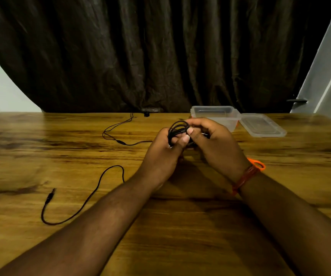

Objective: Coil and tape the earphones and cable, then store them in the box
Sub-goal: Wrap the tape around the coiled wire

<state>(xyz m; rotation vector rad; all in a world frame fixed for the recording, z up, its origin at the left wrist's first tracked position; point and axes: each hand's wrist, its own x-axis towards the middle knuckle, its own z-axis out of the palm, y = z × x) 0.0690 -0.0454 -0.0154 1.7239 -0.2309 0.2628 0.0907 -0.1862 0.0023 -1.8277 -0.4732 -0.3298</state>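
The left hand (pixel 161 154) and the right hand (pixel 218 144) meet over the middle of the wooden table (pixel 180 246), thumbs nearly touching, both curled round a small bundle of black loops (pixel 177 129). The left thumb presses the loops against its fingers; the right thumb and fingers pinch the same bundle from the other side.

This looks like the coiling step, only partly done. At the near left, the plug end (pixel 50 195) lies on the table with a long slack run of cable (pixel 101 180) curving back under the left forearm. Further off and left of the hands, a thinner wire (pixel 118 134) with a small inline lump snakes from the far edge toward the bundle. Which strand belongs to the earphones and which to the separate cable cannot be told.

To the far right, just behind the right hand, stands the clear box (pixel 214 111), open, its lid (pixel 264 125) lying beside it on the right. No tape can be made out with certainty.

The next move likely calls for the left hand holding the loops firm while the right draws in more slack without letting the turns spring apart.
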